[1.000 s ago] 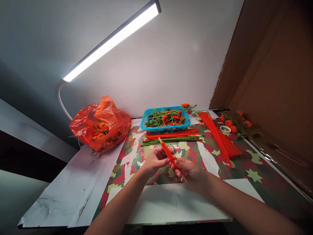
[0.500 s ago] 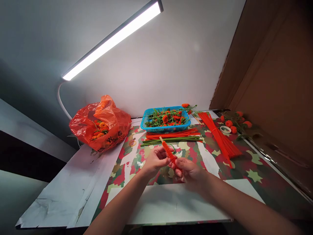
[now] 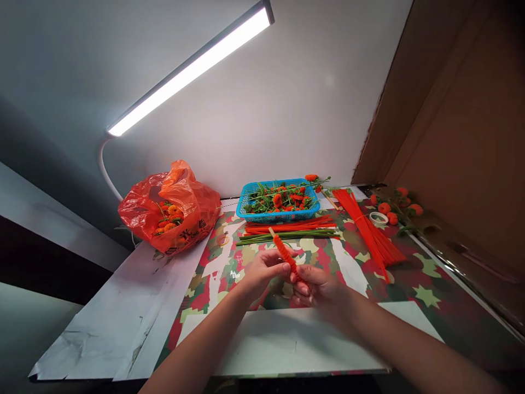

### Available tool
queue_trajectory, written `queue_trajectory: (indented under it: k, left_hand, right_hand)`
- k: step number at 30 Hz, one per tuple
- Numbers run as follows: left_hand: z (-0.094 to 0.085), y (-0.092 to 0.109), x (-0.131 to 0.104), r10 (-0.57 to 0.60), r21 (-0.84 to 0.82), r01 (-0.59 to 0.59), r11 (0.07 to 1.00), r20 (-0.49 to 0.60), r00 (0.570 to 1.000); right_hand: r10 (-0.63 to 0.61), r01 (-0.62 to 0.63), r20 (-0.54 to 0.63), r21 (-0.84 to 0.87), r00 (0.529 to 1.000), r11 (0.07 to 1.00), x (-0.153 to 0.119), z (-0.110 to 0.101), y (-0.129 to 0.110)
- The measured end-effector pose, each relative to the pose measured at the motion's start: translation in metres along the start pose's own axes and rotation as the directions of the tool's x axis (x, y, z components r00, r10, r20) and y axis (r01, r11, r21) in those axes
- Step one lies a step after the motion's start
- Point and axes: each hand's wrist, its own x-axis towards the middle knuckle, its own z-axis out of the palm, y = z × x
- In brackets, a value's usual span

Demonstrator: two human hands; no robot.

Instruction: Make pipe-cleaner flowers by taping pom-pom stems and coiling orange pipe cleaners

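Note:
An orange pipe cleaner (image 3: 283, 250) is wound in tight coils round a thin wooden stick (image 3: 272, 232), whose bare end points up and to the left. My left hand (image 3: 266, 272) pinches the coiled stretch between thumb and fingers. Close beside it, my right hand (image 3: 318, 280) is closed round the lower end, which its fingers partly hide. Behind the hands lie a row of green pipe cleaners (image 3: 287, 236) and a row of orange-red ones (image 3: 295, 225).
A blue basket (image 3: 279, 217) holds orange flowers with green stems. To its right lie a tied red-orange bundle (image 3: 365, 227), a tape roll (image 3: 378, 218) and more orange flowers (image 3: 384, 208). A red plastic bag (image 3: 200, 219) stands left, beneath a lamp (image 3: 191, 71).
Both hands have shifted slightly, and the wrapped stick has moved a little down and right. The right fingers have curled further round its lower end.

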Motion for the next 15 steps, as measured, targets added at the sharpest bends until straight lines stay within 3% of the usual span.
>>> queue_trajectory:
  k: [15]
  left_hand:
    - [0.0072,0.0005,-0.0022,0.014,0.031,-0.016,0.999,0.056,0.998]
  right_hand:
    - [-0.031,0.029,0.036,0.047,0.999,0.998,-0.0012,0.0051,0.0022]
